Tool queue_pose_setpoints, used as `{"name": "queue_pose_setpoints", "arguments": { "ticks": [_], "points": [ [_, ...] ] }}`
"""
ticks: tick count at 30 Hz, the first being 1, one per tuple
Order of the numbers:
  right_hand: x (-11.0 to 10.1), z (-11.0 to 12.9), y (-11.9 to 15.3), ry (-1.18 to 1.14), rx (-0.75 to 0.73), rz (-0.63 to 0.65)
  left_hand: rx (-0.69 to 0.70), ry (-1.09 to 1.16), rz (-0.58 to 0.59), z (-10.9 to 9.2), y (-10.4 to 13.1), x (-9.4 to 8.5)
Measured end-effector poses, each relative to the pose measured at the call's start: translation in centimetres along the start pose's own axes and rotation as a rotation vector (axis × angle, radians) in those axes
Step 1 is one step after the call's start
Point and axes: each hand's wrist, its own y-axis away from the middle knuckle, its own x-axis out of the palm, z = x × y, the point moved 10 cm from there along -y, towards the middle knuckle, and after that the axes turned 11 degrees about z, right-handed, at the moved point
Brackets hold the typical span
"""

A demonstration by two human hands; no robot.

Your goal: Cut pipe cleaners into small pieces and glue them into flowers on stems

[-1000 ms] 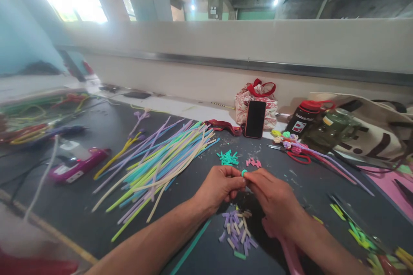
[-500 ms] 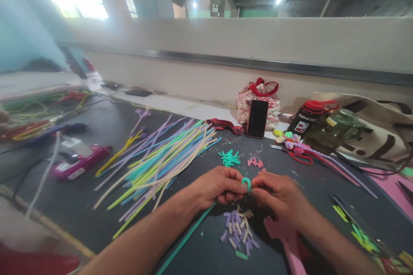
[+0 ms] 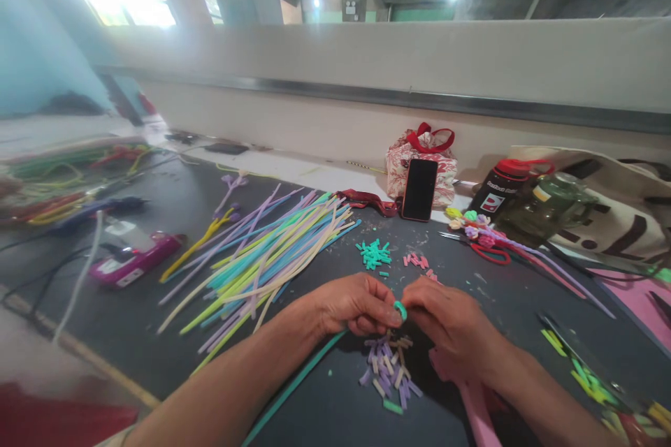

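Observation:
My left hand (image 3: pixel 361 305) is closed on a teal pipe cleaner (image 3: pixel 309 370), whose long tail runs out under the wrist to the lower left. Its curled end (image 3: pixel 400 311) shows between my two hands. The fingers of my right hand (image 3: pixel 443 314) are pinched together at the curl, and their tips are partly hidden. Just below the hands lies a pile of short purple and cream pieces (image 3: pixel 388 370). Beyond them are short teal pieces (image 3: pixel 373 254) and a few pink ones (image 3: pixel 416 261).
Long pastel pipe cleaners (image 3: pixel 262 258) spread to the left, near a purple power strip (image 3: pixel 131 262). A phone (image 3: pixel 419 188) leans on a patterned bag (image 3: pixel 395 164). Bottles (image 3: pixel 495 188), finished flowers (image 3: pixel 474 223) and scissors (image 3: pixel 581 356) are on the right.
The teal curl has tilted and sits slightly lower between my hands. My right hand has moved closer against it. The view has shifted slightly.

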Motion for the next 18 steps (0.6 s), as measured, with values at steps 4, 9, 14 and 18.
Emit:
{"name": "queue_pose_setpoints", "arguments": {
  "ticks": [4,9,14,18],
  "points": [
    [-0.5,0.7,-0.1,-0.077,-0.085,0.029,-0.001,0.027,0.098,0.4,-0.3,1.0],
    [-0.5,-0.2,0.0,-0.037,0.014,0.063,0.118,-0.056,-0.051,-0.7,0.0,-0.1],
    [-0.5,-2.4,0.4,0.071,0.249,0.020,0.212,-0.342,-0.432,-2.6,1.5,-1.7],
    [0.1,-2.6,0.3,0.123,0.273,-0.008,0.213,-0.449,-0.495,-2.6,1.4,-1.8]
  ]
}}
